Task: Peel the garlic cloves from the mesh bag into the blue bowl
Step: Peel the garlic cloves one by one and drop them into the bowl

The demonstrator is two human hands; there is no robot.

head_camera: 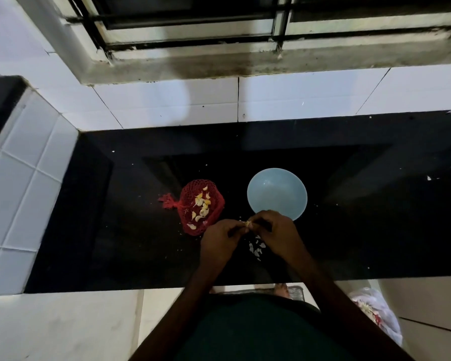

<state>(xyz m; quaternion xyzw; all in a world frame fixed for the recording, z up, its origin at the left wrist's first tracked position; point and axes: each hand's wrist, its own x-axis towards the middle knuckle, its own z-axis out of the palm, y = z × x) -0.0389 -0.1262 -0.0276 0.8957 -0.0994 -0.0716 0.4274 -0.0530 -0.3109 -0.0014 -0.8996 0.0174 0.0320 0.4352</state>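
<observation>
While beside bowl (277, 190), clove (248, 224) in grip (247, 226).

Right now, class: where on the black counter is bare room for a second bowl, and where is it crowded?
Free: counter right of the blue bowl, left of the mesh bag, and the strip behind both. Crowded: nearside between them, where left hand and right hand pinch a clove above loose skins.

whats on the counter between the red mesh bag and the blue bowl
Nothing: in the head view only bare black counter separates the mesh bag from the blue bowl.
</observation>
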